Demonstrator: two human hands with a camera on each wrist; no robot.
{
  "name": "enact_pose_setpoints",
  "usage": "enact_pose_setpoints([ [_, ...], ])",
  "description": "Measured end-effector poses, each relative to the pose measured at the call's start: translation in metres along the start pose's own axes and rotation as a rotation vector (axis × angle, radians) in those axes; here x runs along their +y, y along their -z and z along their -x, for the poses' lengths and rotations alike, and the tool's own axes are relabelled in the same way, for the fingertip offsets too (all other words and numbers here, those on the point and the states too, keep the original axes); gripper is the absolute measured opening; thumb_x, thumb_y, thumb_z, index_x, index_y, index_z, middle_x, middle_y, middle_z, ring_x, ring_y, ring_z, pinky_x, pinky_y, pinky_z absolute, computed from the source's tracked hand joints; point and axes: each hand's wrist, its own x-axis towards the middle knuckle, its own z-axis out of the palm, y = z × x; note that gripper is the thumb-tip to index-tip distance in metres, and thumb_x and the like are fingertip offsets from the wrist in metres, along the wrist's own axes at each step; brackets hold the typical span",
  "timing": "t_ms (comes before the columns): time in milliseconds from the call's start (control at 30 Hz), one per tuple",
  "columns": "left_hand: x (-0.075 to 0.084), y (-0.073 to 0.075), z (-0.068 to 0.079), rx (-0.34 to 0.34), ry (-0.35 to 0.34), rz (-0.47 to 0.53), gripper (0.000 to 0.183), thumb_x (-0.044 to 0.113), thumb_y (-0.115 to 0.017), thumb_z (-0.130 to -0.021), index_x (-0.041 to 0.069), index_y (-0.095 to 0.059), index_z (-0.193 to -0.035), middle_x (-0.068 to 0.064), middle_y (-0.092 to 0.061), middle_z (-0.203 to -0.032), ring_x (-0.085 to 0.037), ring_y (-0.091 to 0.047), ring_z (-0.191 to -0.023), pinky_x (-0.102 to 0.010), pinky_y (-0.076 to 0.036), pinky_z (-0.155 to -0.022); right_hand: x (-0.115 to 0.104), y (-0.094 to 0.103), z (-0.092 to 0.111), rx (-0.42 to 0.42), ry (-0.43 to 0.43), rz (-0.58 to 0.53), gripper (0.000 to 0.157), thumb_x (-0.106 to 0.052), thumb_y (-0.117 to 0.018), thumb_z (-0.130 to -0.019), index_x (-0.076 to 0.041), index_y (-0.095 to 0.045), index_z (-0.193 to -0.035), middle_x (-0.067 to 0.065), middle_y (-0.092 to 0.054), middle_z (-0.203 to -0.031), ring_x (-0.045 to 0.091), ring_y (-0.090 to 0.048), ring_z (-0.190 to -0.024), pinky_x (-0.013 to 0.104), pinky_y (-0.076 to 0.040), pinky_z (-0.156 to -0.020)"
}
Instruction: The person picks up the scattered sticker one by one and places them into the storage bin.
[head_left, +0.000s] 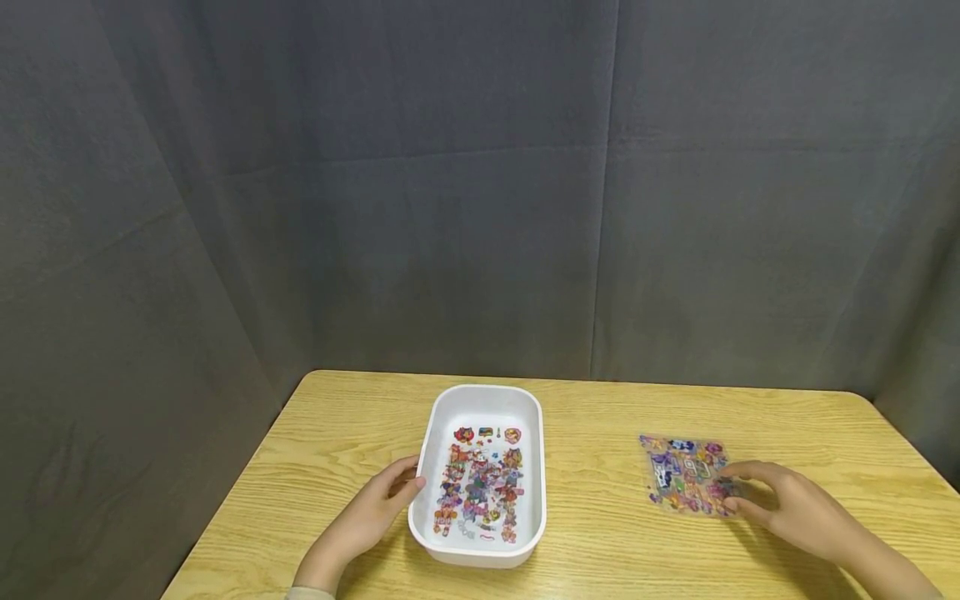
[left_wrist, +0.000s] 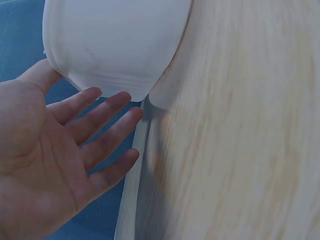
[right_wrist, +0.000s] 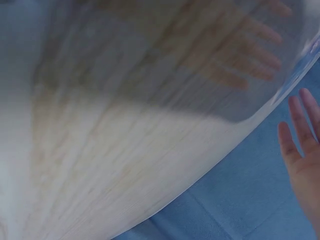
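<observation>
In the head view a white rectangular tray [head_left: 425, 508] stands on the table, with transparent sheets of colourful cartoon stickers [head_left: 480, 487] lying in it. My left hand [head_left: 375, 510] is at the tray's left side, thumb by the rim. The left wrist view shows the fingers of that hand [left_wrist: 55, 145] spread and nearly straight against the tray's outer wall [left_wrist: 115, 45]. To the right, a clear sticker sheet [head_left: 684, 477] lies flat or nearly so. My right hand [head_left: 787, 504] reaches its right edge, thumb and forefinger apart. Its other fingers [right_wrist: 301, 122] look extended in the right wrist view.
The table [head_left: 592, 500] has a light wood-grain top with rounded far corners. Dark grey cloth [head_left: 465, 208] hangs behind it and at both sides. Bare tabletop lies between the tray and the loose sheet.
</observation>
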Motion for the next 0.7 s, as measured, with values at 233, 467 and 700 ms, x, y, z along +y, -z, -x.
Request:
enact_pose_setpoints([
  [233, -0.001, 0.000, 0.000, 0.003, 0.005, -0.005, 0.052, 0.030, -0.053, -0.104, -0.001, -0.045, -0.145, -0.014, -0.060, -0.130, -0.033, -0.057, -0.117, -0.054, -0.045, -0.101, 0.010, -0.002, -0.005, -0.029, 0.008, -0.010, 0.035, -0.025, -0.080, -0.084, -0.012, -0.071, -0.115, 0.014, -0.068, -0.116, 0.039, -0.064, -0.107, 0.059, -0.050, -0.089],
  [467, -0.001, -0.001, 0.000, -0.001, 0.008, -0.001, 0.052, 0.030, -0.053, -0.104, -0.001, -0.044, -0.145, -0.014, -0.059, -0.131, -0.033, -0.057, -0.118, -0.055, -0.045, -0.101, 0.014, -0.004, -0.008, -0.031, 0.018, -0.004, 0.040, -0.027, -0.080, -0.083, -0.008, -0.070, -0.116, 0.016, -0.068, -0.117, 0.045, -0.059, -0.113, 0.062, -0.047, -0.092],
  [700, -0.001, 0.000, 0.000, 0.001, 0.006, -0.001, 0.052, 0.029, -0.053, -0.104, -0.001, -0.044, -0.145, -0.015, -0.059, -0.131, -0.033, -0.057, -0.118, -0.054, -0.045, -0.102, 0.017, -0.005, -0.011, -0.038, 0.013, -0.011, 0.049, -0.031, -0.082, -0.081, -0.005, -0.068, -0.121, 0.021, -0.065, -0.121, 0.048, -0.056, -0.116, 0.064, -0.045, -0.094],
])
